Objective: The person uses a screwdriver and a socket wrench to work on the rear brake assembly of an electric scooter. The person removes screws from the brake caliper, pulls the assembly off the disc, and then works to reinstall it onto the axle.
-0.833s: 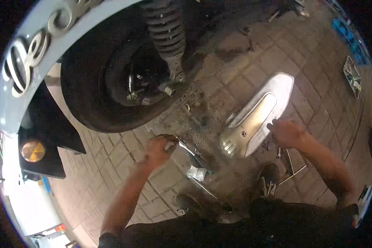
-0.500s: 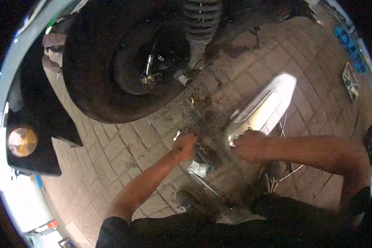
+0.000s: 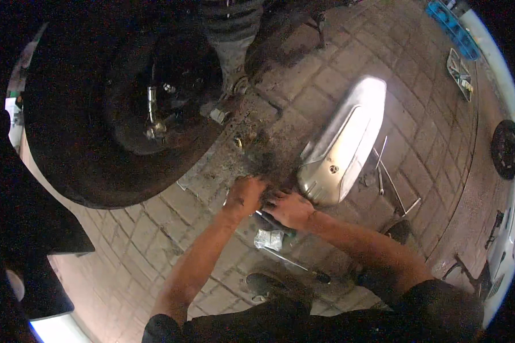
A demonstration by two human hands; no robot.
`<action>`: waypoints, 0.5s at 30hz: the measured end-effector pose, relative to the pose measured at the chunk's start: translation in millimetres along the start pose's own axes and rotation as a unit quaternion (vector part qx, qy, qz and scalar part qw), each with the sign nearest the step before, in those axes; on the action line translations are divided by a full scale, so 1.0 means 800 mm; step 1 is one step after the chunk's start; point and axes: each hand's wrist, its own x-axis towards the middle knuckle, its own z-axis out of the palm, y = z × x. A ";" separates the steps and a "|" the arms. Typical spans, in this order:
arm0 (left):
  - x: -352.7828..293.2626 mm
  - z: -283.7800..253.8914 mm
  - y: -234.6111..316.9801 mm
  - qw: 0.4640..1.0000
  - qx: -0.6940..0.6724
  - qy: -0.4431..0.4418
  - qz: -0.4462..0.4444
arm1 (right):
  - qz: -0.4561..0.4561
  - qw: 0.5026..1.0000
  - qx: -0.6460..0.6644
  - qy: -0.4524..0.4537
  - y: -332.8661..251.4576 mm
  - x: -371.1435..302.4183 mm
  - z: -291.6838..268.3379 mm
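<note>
My left hand is low over the paving with its fingers curled; whatever they hold is hidden. Close against it, my right hand has its fingers bent down over something dark I cannot make out. Below the hands lies a small clear plastic packet. A screwdriver, its thin shaft pale and its handle dark, lies beside the packet. Just right of my right hand rests a long silver-white cover-like part with a rounded end. A small brass-coloured piece lies on the dirt beyond my hands.
A big black tyre fills the upper left, with a ribbed strut beside it. Right of the silver part lie long metal rods. Farther off are a tray of small items, a blue crate and another wheel.
My right hand has left the silver part's near end and moved left beside my left hand. The silver part now lies free. The view has shifted, with the tyre farther left.
</note>
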 end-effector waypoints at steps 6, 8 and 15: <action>-0.011 -0.052 0.031 1.000 0.004 -0.004 -0.012 | -0.006 0.997 0.045 0.064 0.006 -0.004 0.007; -0.017 -0.056 0.030 1.000 0.006 -0.016 -0.027 | 0.012 0.992 0.090 0.083 0.001 -0.001 -0.002; -0.036 -0.027 0.019 0.994 -0.034 0.073 -0.077 | 0.165 0.926 0.280 0.190 -0.025 -0.017 -0.064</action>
